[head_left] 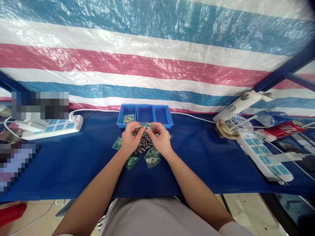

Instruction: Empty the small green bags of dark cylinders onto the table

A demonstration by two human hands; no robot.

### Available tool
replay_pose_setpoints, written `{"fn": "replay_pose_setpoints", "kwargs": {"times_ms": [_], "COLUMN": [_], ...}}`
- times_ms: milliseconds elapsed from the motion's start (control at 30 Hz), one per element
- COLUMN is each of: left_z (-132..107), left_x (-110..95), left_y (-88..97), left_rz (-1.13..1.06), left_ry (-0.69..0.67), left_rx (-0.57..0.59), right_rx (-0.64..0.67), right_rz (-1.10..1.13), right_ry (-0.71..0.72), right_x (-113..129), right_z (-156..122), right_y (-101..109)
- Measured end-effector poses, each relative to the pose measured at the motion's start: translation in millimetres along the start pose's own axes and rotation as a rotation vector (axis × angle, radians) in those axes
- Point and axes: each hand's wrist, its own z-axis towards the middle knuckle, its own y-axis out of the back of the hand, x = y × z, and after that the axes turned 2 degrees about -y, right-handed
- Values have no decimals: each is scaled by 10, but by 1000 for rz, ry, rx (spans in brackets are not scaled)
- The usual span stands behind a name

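Note:
Between them, my left hand [131,137] and my right hand [160,138] pinch a small clear plastic bag [146,125], thumbs close together at its lower edge. What the bag contains is too small to make out. Under and behind my hands lies a pile of dark metal cylindrical pieces [145,143]. Around the pile are small greenish clear bags with pale pieces inside: one bag [152,158] at front right, one bag [132,162] at front left, and one bag [117,143] at the left. A blue three-compartment tray [169,119] stands just beyond; its left compartment contains another bag [128,118].
White power strips lie on the blue table [93,157], one strip [73,124] at left and one strip [265,157] at right. At right are a white roll [233,106], a clear plastic cup [241,124] and a red can [286,128]. A striped sheet [147,65] hangs behind.

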Motion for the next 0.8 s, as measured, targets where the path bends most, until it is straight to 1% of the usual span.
{"fn": "replay_pose_setpoints", "kwargs": {"times_ms": [100,267,433,600,800], "left_z": [-4,-11,-3,0,5], "left_x": [0,8,10,10,-19], "left_y": [14,1,-5,5,10], "left_rz": [3,-13,-19,-50,-55], "left_ry": [52,32,-7,16,15], "left_rx": [38,89,59,57,77], "right_rx": [-24,-22,-9,0,8], "right_rz": [4,2,14,27,58], "right_ry": [1,-8,-11,-4,-67], "right_x": [-13,-23,2,26,19], "right_z": [-3,-1,13,12,23], "right_y": [5,6,22,31,17]}}
